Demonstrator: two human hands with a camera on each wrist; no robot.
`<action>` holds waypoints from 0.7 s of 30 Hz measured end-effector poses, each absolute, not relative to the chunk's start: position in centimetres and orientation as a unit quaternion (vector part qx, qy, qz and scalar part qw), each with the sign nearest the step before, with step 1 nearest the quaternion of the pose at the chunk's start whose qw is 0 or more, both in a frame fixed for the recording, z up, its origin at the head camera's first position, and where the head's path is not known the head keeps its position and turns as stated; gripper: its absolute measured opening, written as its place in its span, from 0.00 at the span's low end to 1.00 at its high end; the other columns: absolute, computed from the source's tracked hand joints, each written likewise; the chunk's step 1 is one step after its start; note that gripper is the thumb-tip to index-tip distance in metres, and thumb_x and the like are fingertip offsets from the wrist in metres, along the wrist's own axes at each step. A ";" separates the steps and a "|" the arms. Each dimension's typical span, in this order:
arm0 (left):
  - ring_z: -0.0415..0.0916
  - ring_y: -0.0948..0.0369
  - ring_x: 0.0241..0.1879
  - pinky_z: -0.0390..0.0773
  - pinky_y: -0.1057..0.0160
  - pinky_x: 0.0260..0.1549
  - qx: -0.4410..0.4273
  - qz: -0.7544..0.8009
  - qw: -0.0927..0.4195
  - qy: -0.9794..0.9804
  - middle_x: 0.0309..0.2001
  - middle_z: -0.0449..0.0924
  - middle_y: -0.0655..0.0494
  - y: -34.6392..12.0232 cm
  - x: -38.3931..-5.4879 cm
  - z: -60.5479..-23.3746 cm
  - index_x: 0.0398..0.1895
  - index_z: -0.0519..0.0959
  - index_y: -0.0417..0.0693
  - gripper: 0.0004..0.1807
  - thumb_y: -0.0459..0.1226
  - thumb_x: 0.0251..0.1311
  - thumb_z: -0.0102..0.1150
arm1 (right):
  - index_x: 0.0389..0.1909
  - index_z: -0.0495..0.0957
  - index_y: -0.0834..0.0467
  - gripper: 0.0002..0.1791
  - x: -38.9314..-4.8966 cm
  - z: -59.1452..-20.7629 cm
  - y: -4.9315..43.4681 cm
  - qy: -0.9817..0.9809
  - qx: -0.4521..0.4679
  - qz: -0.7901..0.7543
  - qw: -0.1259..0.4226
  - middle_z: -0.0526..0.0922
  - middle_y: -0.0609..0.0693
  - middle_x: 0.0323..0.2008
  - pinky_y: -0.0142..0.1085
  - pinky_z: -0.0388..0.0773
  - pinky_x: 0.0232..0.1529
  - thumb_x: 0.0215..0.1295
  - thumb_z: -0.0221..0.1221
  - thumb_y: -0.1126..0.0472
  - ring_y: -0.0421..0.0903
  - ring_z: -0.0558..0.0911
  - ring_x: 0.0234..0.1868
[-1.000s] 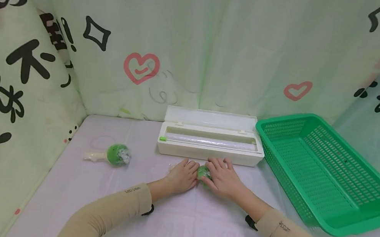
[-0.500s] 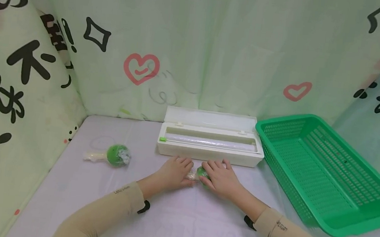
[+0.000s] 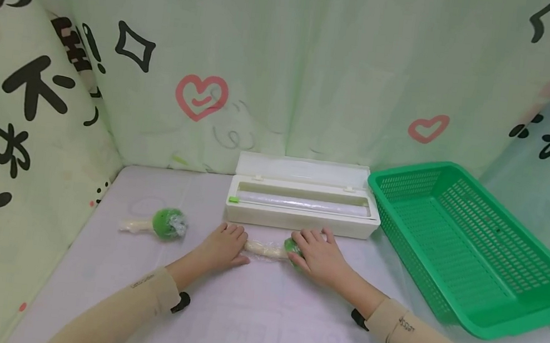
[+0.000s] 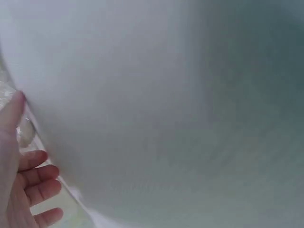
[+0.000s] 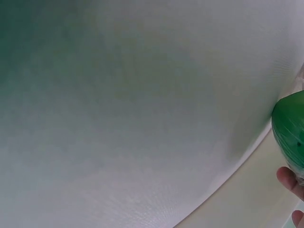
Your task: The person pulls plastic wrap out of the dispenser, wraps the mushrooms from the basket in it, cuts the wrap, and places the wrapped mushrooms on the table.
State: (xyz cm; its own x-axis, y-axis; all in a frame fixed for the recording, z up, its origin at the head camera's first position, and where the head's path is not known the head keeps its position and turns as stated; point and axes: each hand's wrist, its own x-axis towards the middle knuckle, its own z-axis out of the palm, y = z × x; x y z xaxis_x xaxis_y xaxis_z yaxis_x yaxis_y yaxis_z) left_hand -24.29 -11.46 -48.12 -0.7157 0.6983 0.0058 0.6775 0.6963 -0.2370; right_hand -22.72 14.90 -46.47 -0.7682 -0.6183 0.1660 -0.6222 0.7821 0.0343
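Observation:
In the head view, a maraca-like thing with a green round head and a pale handle [image 3: 266, 250], covered in clear film, lies across the table's middle. My right hand [image 3: 320, 256] holds its green head, which also shows as a film-covered green ball [image 5: 290, 126] at the right wrist view's edge. At the left end of the handle is my left hand [image 3: 218, 249], its thumb near the film. Loosely bent, separated fingers [image 4: 42, 190] show in the left wrist view. A similar wrapped maraca-like thing [image 3: 167, 224] lies to the left, apart from both hands.
Behind the hands stands a white cling film dispenser [image 3: 301, 223], lid raised and a film roll inside. A green perforated basket [image 3: 536, 322] stands at the right, touching or close to the dispenser's end. Printed curtains enclose the table on the back and sides.
My left hand has slid left along the handle to its end, uncovering the film-wrapped handle. My right hand has stayed on the green head. The view has shifted slightly.

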 end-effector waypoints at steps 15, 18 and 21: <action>0.68 0.60 0.36 0.65 0.58 0.46 -0.349 0.198 0.145 -0.904 0.32 0.73 0.58 -10.3 -22.8 -47.2 0.33 0.76 0.49 0.04 0.37 0.58 0.51 | 0.56 0.68 0.55 0.24 -22.8 -46.3 14.8 -0.945 0.321 0.022 0.063 0.72 0.50 0.47 0.54 0.56 0.54 0.67 0.45 0.44 0.50 0.71 0.49; 0.67 0.61 0.37 0.65 0.60 0.46 -0.386 0.215 0.156 -0.883 0.34 0.72 0.59 -10.6 -23.0 -46.8 0.35 0.75 0.50 0.05 0.38 0.59 0.49 | 0.55 0.68 0.55 0.23 -22.8 -46.2 14.8 -0.943 0.326 0.021 0.059 0.71 0.50 0.46 0.52 0.56 0.53 0.67 0.45 0.45 0.50 0.71 0.48; 0.68 0.61 0.40 0.67 0.61 0.47 -0.420 0.218 0.150 -0.868 0.38 0.73 0.58 -11.0 -23.5 -46.9 0.38 0.75 0.50 0.07 0.38 0.60 0.47 | 0.54 0.67 0.54 0.22 -22.8 -46.1 14.8 -0.940 0.335 0.022 0.056 0.71 0.50 0.45 0.51 0.55 0.52 0.67 0.45 0.45 0.49 0.71 0.46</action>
